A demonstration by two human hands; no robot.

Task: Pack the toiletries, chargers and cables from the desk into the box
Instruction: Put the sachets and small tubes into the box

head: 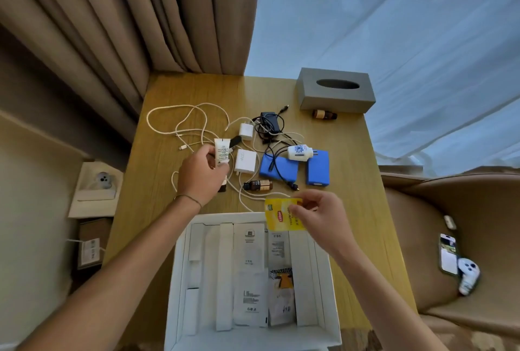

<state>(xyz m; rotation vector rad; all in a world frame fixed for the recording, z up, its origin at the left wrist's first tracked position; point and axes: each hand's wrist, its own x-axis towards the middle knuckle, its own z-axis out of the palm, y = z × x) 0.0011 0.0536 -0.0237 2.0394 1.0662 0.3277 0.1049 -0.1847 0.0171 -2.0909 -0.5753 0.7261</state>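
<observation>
My left hand grips a small white tube with a black cap just above the wooden desk. My right hand pinches a yellow tea sachet over the far edge of the open white box, which holds white packets and cardboard dividers. On the desk lie white cables, two white chargers, a black adapter with cord, two blue packs, a white patterned plug and a small brown bottle.
A grey tissue box stands at the desk's far right with another brown bottle in front of it. Curtains hang behind the desk. A tan chair on the right carries a phone and a white device.
</observation>
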